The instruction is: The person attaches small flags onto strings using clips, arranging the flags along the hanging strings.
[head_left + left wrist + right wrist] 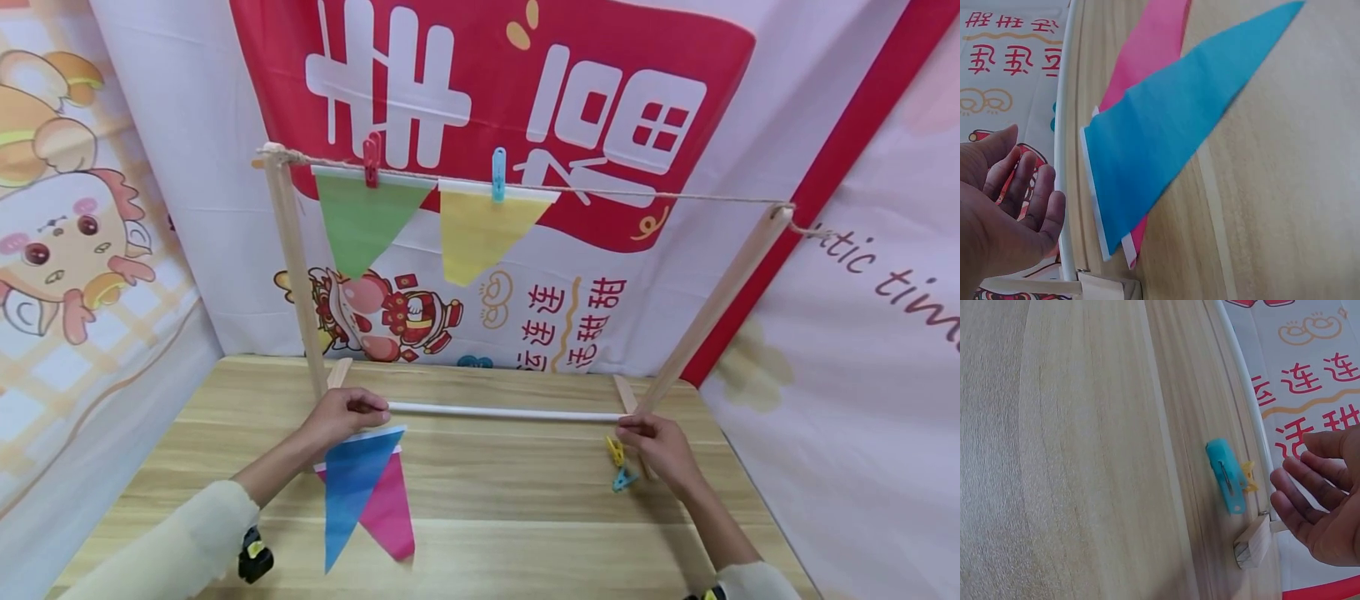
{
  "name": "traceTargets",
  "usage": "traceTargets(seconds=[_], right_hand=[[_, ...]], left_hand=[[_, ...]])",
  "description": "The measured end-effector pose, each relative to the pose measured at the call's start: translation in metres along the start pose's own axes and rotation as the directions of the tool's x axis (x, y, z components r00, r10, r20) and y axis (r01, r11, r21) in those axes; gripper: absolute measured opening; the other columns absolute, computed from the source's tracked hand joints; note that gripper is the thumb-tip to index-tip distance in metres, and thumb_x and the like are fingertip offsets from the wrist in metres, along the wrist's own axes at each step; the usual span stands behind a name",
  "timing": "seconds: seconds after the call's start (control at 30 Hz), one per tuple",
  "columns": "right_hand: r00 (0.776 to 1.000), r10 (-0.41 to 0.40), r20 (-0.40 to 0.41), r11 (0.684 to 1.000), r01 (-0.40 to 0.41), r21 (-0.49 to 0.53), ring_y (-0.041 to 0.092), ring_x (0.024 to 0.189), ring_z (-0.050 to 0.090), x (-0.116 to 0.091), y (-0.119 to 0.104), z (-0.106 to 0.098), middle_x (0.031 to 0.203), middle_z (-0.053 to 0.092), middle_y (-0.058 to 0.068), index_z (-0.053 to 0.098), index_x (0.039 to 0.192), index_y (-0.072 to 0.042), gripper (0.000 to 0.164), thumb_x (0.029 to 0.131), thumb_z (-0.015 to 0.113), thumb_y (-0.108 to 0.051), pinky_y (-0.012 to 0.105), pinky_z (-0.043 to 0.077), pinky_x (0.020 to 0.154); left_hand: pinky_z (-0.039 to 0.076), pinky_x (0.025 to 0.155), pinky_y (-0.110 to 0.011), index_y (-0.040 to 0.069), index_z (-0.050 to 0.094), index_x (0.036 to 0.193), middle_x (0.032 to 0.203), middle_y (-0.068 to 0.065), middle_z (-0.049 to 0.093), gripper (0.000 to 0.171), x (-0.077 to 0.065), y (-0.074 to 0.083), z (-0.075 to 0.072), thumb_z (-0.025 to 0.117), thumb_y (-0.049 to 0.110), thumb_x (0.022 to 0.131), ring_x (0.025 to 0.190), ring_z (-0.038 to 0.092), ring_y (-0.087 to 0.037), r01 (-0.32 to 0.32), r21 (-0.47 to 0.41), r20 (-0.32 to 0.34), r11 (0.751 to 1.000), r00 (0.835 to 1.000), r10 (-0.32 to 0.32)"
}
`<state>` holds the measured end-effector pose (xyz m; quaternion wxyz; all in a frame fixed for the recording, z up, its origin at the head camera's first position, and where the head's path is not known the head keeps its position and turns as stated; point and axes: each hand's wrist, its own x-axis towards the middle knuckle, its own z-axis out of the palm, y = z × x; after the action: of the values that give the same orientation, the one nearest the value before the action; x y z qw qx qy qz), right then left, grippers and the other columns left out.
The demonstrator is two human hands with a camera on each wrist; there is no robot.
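Note:
A white rod (502, 412) runs low between two wooden posts. My left hand (348, 414) is at its left end, and in the left wrist view the loosely bent fingers (1038, 200) hold nothing, close beside the rod. At the right end is my right hand (660, 446), its fingers (1310, 487) likewise relaxed and spread, thumb apart. A blue triangular pennant (352, 483) lies partly over a pink pennant (396, 508) just in front of the left hand. Near the right hand lie a yellow clothespin (615, 451) and a light-blue clothespin (1225, 475).
Twine (637, 195) is strung between the tops of the left post (294, 258) and right post (712, 308). A red clothespin (371, 158) and a blue one (498, 175) hold a green pennant (363, 218) and a yellow pennant (487, 233). A printed cloth (247, 275) hangs behind the table (510, 492).

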<state>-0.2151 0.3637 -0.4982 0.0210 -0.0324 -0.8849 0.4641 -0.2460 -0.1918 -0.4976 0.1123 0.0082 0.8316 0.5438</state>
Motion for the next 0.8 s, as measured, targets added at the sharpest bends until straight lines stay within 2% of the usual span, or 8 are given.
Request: traceTargets(seconds=[0.1,0.3,0.43,0.57,0.7,0.8], right_hand=[[1.0,0.011,-0.001,1.0,-0.011,-0.023,-0.001,0.091,0.07,0.002,0.004,-0.001,0.113,0.084,0.015,0.077,0.131,0.008,0.036,0.105,0.081,-0.018,0.017,0.059,0.08],[1.0,-0.001,0.017,0.998,0.002,-0.057,0.002,0.093,0.073,0.005,0.011,0.0,0.117,0.084,0.021,0.075,0.131,0.009,0.036,0.106,0.079,-0.015,0.017,0.059,0.081],[0.999,-0.04,0.029,0.994,0.043,-0.099,0.001,0.091,0.071,0.007,0.013,0.0,0.116,0.083,0.022,0.074,0.132,0.01,0.036,0.105,0.08,-0.014,0.017,0.058,0.082],[0.998,-0.054,0.034,0.986,0.059,-0.154,0.015,0.098,0.077,0.007,0.011,0.0,0.116,0.083,0.024,0.074,0.131,0.011,0.037,0.104,0.08,-0.014,0.02,0.059,0.085],[0.999,-0.021,0.043,0.979,0.03,-0.202,0.035,0.112,0.079,0.007,0.007,0.001,0.124,0.08,0.028,0.073,0.132,0.011,0.04,0.104,0.081,-0.018,0.029,0.06,0.089],[0.999,0.006,0.051,0.976,0.005,-0.216,0.04,0.116,0.078,0.007,0.006,0.003,0.127,0.079,0.029,0.072,0.132,0.011,0.043,0.104,0.082,-0.019,0.033,0.061,0.09]], left_hand=[[0.066,0.095,-0.04,0.003,0.08,0.126,0.119,-0.015,0.081,0.029,-0.001,-0.004,-0.002,0.084,0.023,0.105,0.103,0.074,-0.019,-0.013,0.012,-0.01,1.0,1.0,0.013],[0.068,0.1,-0.045,0.0,0.079,0.126,0.117,-0.015,0.082,0.025,-0.001,-0.011,-0.006,0.081,0.017,0.106,0.105,0.078,-0.021,0.02,0.029,-0.037,0.999,0.999,-0.019],[0.068,0.096,-0.041,-0.001,0.079,0.127,0.116,-0.015,0.08,0.026,-0.003,-0.017,-0.009,0.081,0.014,0.106,0.103,0.075,-0.023,0.012,0.119,-0.034,0.993,0.999,-0.008],[0.066,0.091,-0.038,0.0,0.08,0.126,0.116,-0.015,0.08,0.024,-0.004,-0.023,-0.009,0.081,0.011,0.105,0.102,0.071,-0.024,-0.021,0.218,-0.01,0.976,1.0,0.023],[0.067,0.095,-0.044,-0.001,0.081,0.124,0.115,-0.014,0.081,0.022,-0.002,-0.027,-0.009,0.08,0.005,0.103,0.103,0.072,-0.024,-0.065,0.298,0.009,0.952,0.998,0.065],[0.067,0.099,-0.049,-0.002,0.081,0.122,0.115,-0.015,0.081,0.022,-0.002,-0.028,-0.008,0.08,-0.001,0.101,0.106,0.074,-0.025,-0.079,0.331,0.01,0.941,0.997,0.08]])
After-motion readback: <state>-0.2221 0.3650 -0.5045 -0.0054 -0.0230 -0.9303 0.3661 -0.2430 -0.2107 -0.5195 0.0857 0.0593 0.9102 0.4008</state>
